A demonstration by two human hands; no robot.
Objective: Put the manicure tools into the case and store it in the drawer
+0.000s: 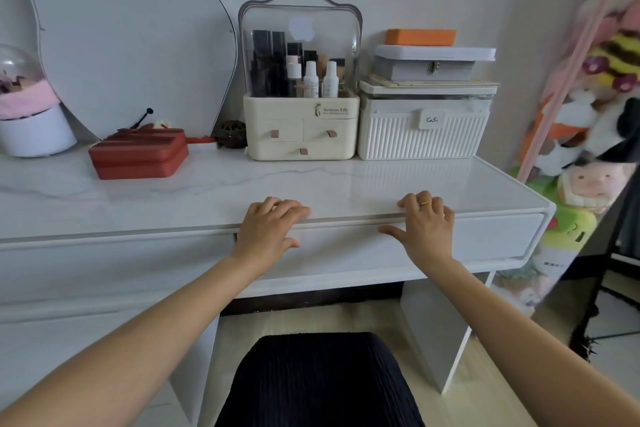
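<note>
Against drawer front (485, 236), both hands' grip (268, 229) (427, 224)

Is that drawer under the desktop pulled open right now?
No, the drawer front sits flush under the tabletop edge, with the left hand and right hand resting along its top edge.

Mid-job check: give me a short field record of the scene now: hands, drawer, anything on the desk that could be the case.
left hand: fingers over the desktop's front edge, thumb on the drawer front
right hand: same pose, ring on one finger
drawer: shut or nearly shut; contents not visible
red case: closed, on the desktop at left, apart from both hands
manicure tools: none visible loose
cosmetics organizer: at the back, drawers shut
ribbed white box: right of the organizer
</note>
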